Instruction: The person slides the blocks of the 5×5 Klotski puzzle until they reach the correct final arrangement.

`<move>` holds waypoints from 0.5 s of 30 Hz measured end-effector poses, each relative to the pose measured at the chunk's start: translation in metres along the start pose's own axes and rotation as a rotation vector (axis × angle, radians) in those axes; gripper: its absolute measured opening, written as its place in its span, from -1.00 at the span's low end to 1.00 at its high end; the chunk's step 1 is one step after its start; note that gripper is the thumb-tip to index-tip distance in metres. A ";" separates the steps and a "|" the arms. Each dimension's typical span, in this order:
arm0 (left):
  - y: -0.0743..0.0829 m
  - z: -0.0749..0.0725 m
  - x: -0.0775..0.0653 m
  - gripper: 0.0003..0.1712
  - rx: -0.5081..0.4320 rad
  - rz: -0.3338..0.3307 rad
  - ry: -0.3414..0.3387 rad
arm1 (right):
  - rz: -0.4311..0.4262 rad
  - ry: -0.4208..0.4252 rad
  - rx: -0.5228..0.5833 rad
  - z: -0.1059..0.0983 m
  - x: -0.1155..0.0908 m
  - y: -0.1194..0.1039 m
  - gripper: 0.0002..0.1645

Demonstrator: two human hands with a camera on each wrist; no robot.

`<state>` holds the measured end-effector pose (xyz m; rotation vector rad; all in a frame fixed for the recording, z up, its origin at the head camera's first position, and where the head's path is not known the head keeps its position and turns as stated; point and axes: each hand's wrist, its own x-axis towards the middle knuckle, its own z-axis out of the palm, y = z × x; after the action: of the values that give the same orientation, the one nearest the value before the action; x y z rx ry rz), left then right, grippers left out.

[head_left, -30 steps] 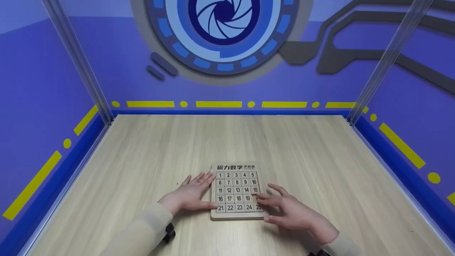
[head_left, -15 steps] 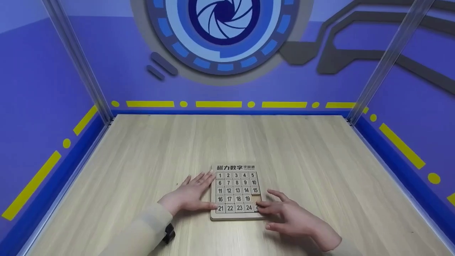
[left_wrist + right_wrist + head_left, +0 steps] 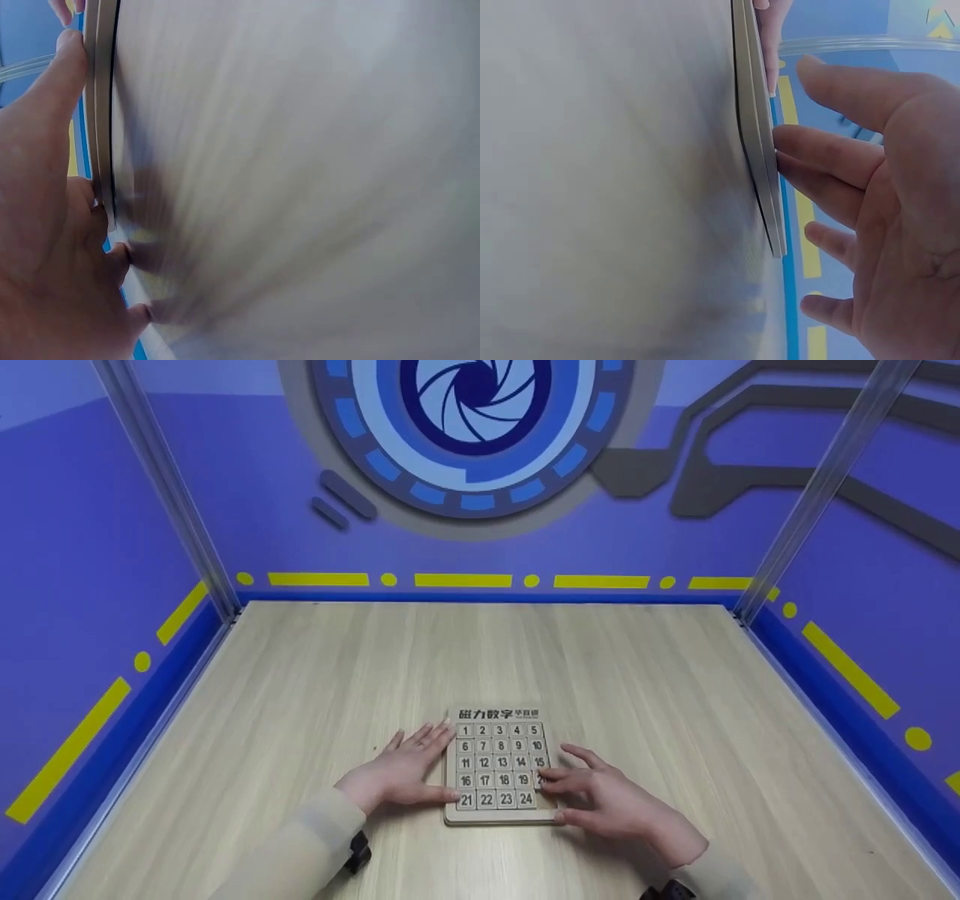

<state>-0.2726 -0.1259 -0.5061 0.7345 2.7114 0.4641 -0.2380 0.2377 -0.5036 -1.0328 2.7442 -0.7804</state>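
Note:
A wooden number slide puzzle [image 3: 504, 817] lies flat on the table, its tiles in rows with Chinese lettering along the top. My left hand [image 3: 401, 769] rests at its left edge, fingers spread and straight, thumb by the 21 tile [image 3: 466, 800]. Over the right side, my right hand [image 3: 619, 804] touches the 20 tile [image 3: 541, 781] with its fingertips, which partly hide the number. That tile sits under the 15 tile [image 3: 539, 762]. Bare base shows at the bottom right corner, beside the 24 tile [image 3: 526, 799]. In both wrist views the board appears edge-on.
The light wood table [image 3: 480, 652] extends around the puzzle. Blue printed panels [image 3: 480, 555] with yellow dashes stand at the back and both sides, with clear posts [image 3: 817, 495] at the rear corners. A dark band [image 3: 358, 853] is on the left wrist.
The 20 tile has slid up from the bottom right corner to the spot under 15, leaving the gap in the corner. My right hand moved slightly away from me; the left stayed.

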 end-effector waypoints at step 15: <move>0.001 0.000 -0.001 0.28 -0.020 -0.004 0.004 | 0.008 -0.013 0.048 0.001 0.003 0.002 -0.47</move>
<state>-0.2713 -0.1254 -0.5051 0.7229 2.7075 0.4916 -0.2413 0.2366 -0.5048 -1.0129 2.7036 -0.8307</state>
